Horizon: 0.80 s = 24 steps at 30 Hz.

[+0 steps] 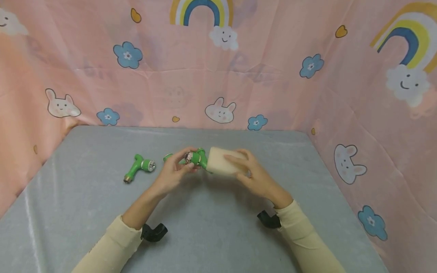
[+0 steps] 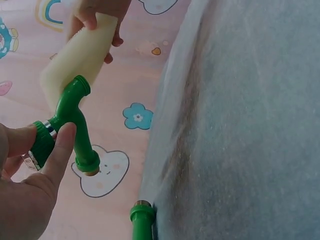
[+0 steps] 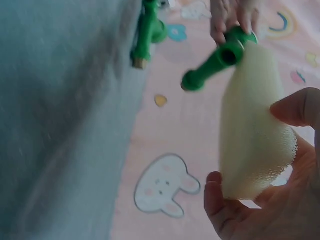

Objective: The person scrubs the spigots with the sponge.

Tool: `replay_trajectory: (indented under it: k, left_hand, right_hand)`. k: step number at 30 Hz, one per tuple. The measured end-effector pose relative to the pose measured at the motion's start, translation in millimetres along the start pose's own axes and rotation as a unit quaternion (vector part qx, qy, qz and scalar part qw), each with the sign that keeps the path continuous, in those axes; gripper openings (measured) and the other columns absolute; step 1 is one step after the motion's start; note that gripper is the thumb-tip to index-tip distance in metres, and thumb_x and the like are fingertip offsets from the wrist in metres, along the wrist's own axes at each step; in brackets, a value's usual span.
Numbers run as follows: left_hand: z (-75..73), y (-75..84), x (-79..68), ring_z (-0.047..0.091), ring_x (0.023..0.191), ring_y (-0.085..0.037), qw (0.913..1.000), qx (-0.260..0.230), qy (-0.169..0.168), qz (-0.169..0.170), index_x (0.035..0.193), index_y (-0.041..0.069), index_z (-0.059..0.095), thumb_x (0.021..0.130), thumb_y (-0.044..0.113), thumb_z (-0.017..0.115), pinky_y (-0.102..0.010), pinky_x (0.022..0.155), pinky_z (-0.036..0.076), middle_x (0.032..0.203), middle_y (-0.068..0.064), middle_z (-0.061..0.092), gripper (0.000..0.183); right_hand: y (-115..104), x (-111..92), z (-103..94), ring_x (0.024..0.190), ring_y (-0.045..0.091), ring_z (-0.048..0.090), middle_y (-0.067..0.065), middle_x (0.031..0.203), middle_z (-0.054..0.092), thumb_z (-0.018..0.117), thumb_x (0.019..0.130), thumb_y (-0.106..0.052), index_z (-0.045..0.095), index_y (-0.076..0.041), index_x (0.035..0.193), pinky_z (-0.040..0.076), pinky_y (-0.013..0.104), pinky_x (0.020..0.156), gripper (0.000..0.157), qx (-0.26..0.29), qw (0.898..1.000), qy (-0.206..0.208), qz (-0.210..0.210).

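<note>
My left hand (image 1: 172, 174) pinches a green tap (image 1: 202, 157) by its round knob end, between thumb and fingers, above the table. In the left wrist view the tap's curved body (image 2: 70, 107) and one pipe end show clearly. My right hand (image 1: 256, 176) grips a cream-coloured sponge (image 1: 222, 161), thumb on one face and fingers round the other side. The sponge's near end (image 3: 257, 57) meets the tap's body and seems to touch it. In the right wrist view the sponge covers part of the tap.
A second green tap (image 1: 138, 167) with a brass end lies on the grey cloth-covered table (image 1: 211, 235), left of my left hand. Another green piece (image 1: 167, 156) shows behind that hand, mostly hidden. A pink patterned curtain (image 1: 273, 87) surrounds the back and sides.
</note>
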<state>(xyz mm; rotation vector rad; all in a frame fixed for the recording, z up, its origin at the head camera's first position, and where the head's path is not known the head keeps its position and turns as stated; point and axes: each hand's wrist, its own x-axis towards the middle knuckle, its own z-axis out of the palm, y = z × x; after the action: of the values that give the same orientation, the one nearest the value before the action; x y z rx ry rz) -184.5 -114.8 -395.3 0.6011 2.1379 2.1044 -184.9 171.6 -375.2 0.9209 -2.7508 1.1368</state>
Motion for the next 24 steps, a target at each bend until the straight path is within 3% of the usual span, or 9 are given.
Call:
replay_trajectory:
  k: [5, 9, 13, 17, 19, 24]
  left_hand:
    - [-1.4, 1.5, -0.2, 0.071, 0.105, -0.031, 1.0, 0.007, -0.004, 0.004, 0.144, -0.006, 0.045, 0.101, -0.009, 0.048, -0.03, 0.092, 0.06, 0.15, -0.026, 0.046, 0.043]
    - [1.0, 2.3, -2.2, 0.065, 0.114, -0.042, 0.9995, 0.025, -0.016, -0.005, 0.143, -0.003, 0.042, 0.102, -0.008, 0.044, -0.03, 0.093, 0.059, 0.142, -0.028, 0.049, 0.041]
    - [5.9, 3.0, -3.9, 0.063, 0.114, -0.034, 0.9992, 0.024, -0.03, -0.009, 0.143, -0.003, 0.039, 0.103, -0.005, 0.041, -0.044, 0.098, 0.056, 0.141, -0.026, 0.047, 0.04]
    - [8.9, 2.8, -4.1, 0.06, 0.11, -0.019, 0.9998, 0.014, -0.012, -0.009, 0.141, -0.003, 0.041, 0.105, -0.002, 0.041, -0.058, 0.099, 0.053, 0.145, -0.022, 0.043, 0.036]
    - [9.1, 2.4, -3.9, 0.06, 0.108, -0.016, 0.9998, 0.015, 0.003, -0.01, 0.14, -0.001, 0.043, 0.106, 0.0, 0.041, -0.058, 0.098, 0.054, 0.143, -0.021, 0.044, 0.033]
    - [6.1, 1.5, -2.7, 0.063, 0.106, -0.014, 0.9995, 0.028, 0.017, -0.003, 0.139, 0.001, 0.046, 0.106, 0.001, 0.044, -0.046, 0.096, 0.058, 0.141, -0.02, 0.047, 0.033]
  right_hand:
    - [3, -2, -11.9, 0.125, 0.039, 0.048, 0.023, 0.152, 0.036, 0.055, 0.091, -0.004, 0.055, -0.02, 0.146, 0.047, 0.048, 0.091, 0.057, -0.011, 1.0, 0.014, 0.009]
    - [0, -1, -9.2, 0.125, 0.039, 0.048, 0.022, 0.151, 0.038, 0.055, 0.091, -0.005, 0.054, -0.022, 0.148, 0.046, 0.049, 0.092, 0.059, -0.014, 0.999, 0.035, -0.005]
    - [-6, 1, 4.4, 0.125, 0.038, 0.047, 0.019, 0.151, 0.038, 0.054, 0.09, -0.006, 0.052, -0.025, 0.149, 0.046, 0.047, 0.091, 0.061, -0.012, 0.999, 0.032, -0.028]
    - [-10, 2, 15.9, 0.131, 0.04, 0.044, 0.02, 0.152, 0.037, 0.059, 0.092, -0.008, 0.055, -0.023, 0.147, 0.046, 0.051, 0.096, 0.057, -0.011, 0.999, 0.032, -0.04]
    - [-11, 2, 18.4, 0.131, 0.041, 0.045, 0.022, 0.151, 0.037, 0.064, 0.093, -0.01, 0.056, -0.022, 0.146, 0.048, 0.053, 0.097, 0.054, -0.014, 0.998, 0.038, -0.044]
    - [-8, 3, 16.4, 0.13, 0.042, 0.045, 0.023, 0.15, 0.038, 0.072, 0.093, -0.013, 0.056, -0.021, 0.146, 0.05, 0.054, 0.097, 0.056, -0.029, 0.998, 0.032, -0.049]
